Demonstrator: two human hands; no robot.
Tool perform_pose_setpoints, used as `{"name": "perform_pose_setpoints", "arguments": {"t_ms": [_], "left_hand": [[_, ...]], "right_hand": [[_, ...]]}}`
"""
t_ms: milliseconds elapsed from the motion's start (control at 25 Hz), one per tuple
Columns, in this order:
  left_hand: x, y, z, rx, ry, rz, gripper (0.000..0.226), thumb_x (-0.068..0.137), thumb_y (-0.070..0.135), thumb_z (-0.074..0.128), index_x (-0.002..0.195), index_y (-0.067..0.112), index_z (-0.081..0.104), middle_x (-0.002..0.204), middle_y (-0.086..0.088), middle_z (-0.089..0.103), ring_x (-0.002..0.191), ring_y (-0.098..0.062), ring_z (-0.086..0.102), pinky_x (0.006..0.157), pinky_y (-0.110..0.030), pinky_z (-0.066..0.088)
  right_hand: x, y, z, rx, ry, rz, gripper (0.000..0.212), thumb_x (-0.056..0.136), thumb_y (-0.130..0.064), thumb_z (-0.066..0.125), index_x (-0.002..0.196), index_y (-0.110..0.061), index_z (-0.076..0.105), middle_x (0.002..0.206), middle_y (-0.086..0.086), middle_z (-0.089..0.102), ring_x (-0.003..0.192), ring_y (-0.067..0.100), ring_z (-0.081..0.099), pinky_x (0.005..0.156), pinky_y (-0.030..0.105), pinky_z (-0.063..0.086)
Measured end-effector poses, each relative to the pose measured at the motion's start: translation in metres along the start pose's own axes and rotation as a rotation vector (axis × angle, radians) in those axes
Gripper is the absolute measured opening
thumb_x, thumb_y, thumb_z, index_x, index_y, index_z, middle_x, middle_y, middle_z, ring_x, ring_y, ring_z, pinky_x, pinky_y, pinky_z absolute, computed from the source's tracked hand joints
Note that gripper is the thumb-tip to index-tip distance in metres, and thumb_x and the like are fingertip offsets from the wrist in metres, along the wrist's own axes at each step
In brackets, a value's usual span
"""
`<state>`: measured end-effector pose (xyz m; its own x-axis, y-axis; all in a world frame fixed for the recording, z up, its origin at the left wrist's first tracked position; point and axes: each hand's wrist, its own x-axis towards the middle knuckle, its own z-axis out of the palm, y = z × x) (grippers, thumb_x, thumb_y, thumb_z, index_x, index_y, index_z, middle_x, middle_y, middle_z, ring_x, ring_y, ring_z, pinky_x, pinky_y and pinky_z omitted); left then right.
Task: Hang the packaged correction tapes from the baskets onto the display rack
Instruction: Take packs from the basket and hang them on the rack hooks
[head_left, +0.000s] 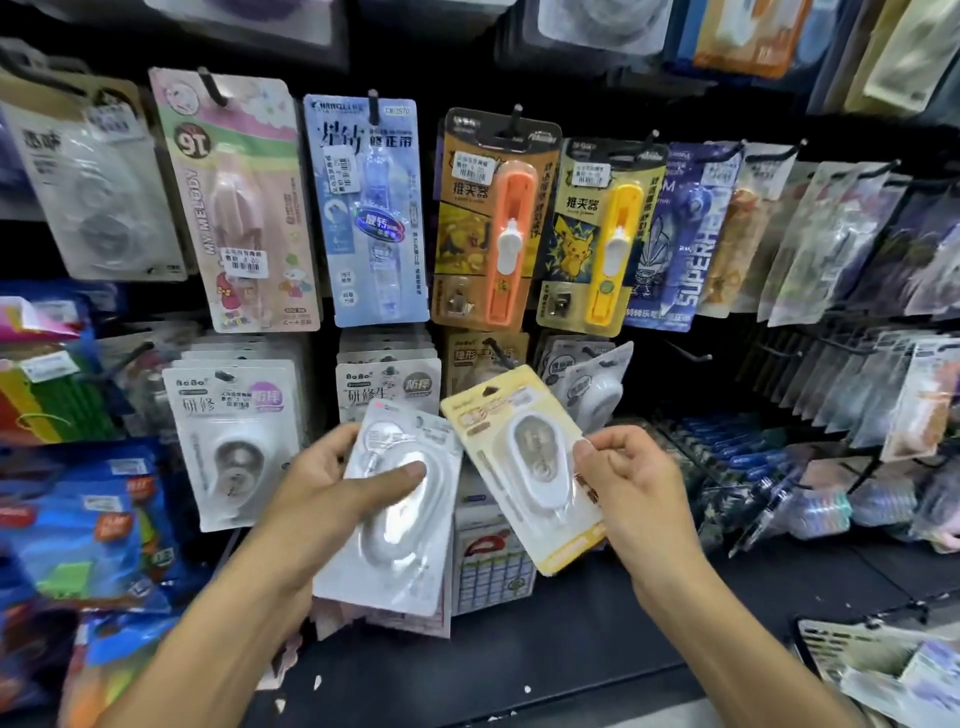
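Left hand (332, 478) gripping white pack (395, 514) (perhaps several), right hand (628, 483) pinching yellow pack (524, 462)

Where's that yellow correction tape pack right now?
The yellow pack is in the right hand, pinched at its right edge, just right of the white pack in the left hand.

a white-carded correction tape pack (400, 499) is tilting before the display rack (685, 353). a yellow-carded pack (524, 467) is leaning just beside it, their top corners nearly touching.
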<state>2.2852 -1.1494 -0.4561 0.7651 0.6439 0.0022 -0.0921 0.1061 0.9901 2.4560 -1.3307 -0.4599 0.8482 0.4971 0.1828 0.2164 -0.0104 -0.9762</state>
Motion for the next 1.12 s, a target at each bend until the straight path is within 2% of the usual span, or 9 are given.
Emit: {"name": "perform_pose_setpoints", "arguments": {"t_ms": [200, 400, 480, 600, 720, 800, 880, 1000, 1120], "left_hand": [[0.003, 0.012, -0.022, 0.061, 0.082, 0.117, 0.046, 0.056, 0.036, 0.087, 0.101, 0.035, 0.074, 0.103, -0.003, 0.08, 0.09, -0.028, 0.078, 0.078, -0.047, 0.061], [0.001, 0.009, -0.024, 0.027, 0.077, 0.142, 0.048, 0.057, 0.039, 0.086, 0.103, 0.035, 0.074, 0.106, -0.002, 0.08, 0.091, -0.028, 0.078, 0.071, -0.043, 0.063], [-0.001, 0.009, -0.018, 0.004, 0.059, 0.158, 0.043, 0.059, 0.038, 0.085, 0.1, 0.036, 0.075, 0.106, -0.002, 0.08, 0.09, -0.026, 0.078, 0.068, -0.039, 0.063], [-0.002, 0.006, -0.006, -0.049, 0.068, 0.169, 0.039, 0.062, 0.037, 0.084, 0.1, 0.034, 0.074, 0.104, -0.003, 0.08, 0.09, -0.025, 0.078, 0.066, -0.037, 0.063], [-0.004, -0.002, 0.016, -0.083, 0.051, 0.155, 0.035, 0.07, 0.029, 0.081, 0.104, 0.026, 0.072, 0.102, -0.006, 0.08, 0.088, -0.026, 0.078, 0.064, -0.035, 0.064], [-0.004, -0.005, 0.026, -0.102, 0.027, 0.154, 0.031, 0.076, 0.025, 0.078, 0.106, 0.023, 0.072, 0.1, -0.006, 0.08, 0.086, -0.023, 0.078, 0.063, -0.032, 0.063], [-0.004, -0.004, 0.026, -0.107, 0.03, 0.152, 0.029, 0.081, 0.022, 0.074, 0.11, 0.022, 0.07, 0.098, -0.003, 0.08, 0.085, -0.019, 0.077, 0.063, -0.026, 0.061], [-0.001, -0.001, 0.017, 0.136, 0.087, 0.199, 0.032, 0.088, 0.012, 0.073, 0.113, 0.03, 0.066, 0.1, 0.007, 0.079, 0.087, -0.006, 0.073, 0.067, -0.011, 0.054], [-0.001, -0.001, 0.009, 0.36, 0.18, 0.241, 0.038, 0.088, 0.011, 0.074, 0.113, 0.037, 0.064, 0.105, 0.01, 0.073, 0.094, -0.002, 0.068, 0.086, -0.021, 0.054]], "right_hand": [[-0.001, -0.005, -0.002, -0.007, 0.077, -0.124, 0.011, 0.1, -0.031, 0.061, 0.091, -0.025, 0.059, 0.069, -0.002, 0.068, 0.058, 0.013, 0.06, 0.048, 0.025, 0.046], [0.005, -0.002, 0.021, -0.189, 0.275, -0.013, 0.011, 0.095, -0.036, 0.063, 0.099, -0.032, 0.054, 0.088, 0.0, 0.068, 0.073, 0.021, 0.065, 0.072, 0.05, 0.054], [0.003, -0.004, 0.023, -0.042, 0.187, 0.128, 0.032, 0.095, -0.025, 0.066, 0.118, -0.036, 0.046, 0.108, -0.004, 0.065, 0.081, 0.024, 0.069, 0.072, 0.049, 0.058], [-0.01, -0.008, 0.028, 0.082, -0.056, 0.278, 0.053, 0.089, -0.023, 0.075, 0.132, -0.036, 0.047, 0.134, -0.008, 0.054, 0.111, 0.023, 0.064, 0.094, 0.049, 0.055], [-0.03, -0.009, 0.044, 0.202, -0.492, 0.298, 0.045, 0.078, -0.031, 0.084, 0.118, -0.023, 0.064, 0.108, 0.007, 0.076, 0.079, 0.019, 0.073, 0.069, 0.036, 0.062], [-0.035, -0.007, 0.051, 0.213, -0.565, 0.253, 0.025, 0.087, -0.022, 0.076, 0.11, -0.016, 0.066, 0.086, 0.008, 0.077, 0.06, 0.017, 0.069, 0.047, 0.028, 0.054], [-0.03, -0.006, 0.044, 0.222, -0.425, 0.215, 0.005, 0.098, -0.016, 0.064, 0.101, -0.012, 0.062, 0.074, 0.005, 0.074, 0.051, 0.017, 0.064, 0.039, 0.024, 0.046], [-0.013, -0.004, 0.011, 0.131, -0.097, 0.137, 0.009, 0.103, -0.015, 0.055, 0.095, -0.012, 0.059, 0.068, 0.003, 0.07, 0.043, 0.015, 0.056, 0.034, 0.022, 0.039], [0.006, 0.001, -0.028, 0.007, 0.239, 0.09, 0.012, 0.103, -0.017, 0.054, 0.098, -0.01, 0.061, 0.066, 0.003, 0.062, 0.036, 0.01, 0.045, 0.033, 0.018, 0.032]]}}
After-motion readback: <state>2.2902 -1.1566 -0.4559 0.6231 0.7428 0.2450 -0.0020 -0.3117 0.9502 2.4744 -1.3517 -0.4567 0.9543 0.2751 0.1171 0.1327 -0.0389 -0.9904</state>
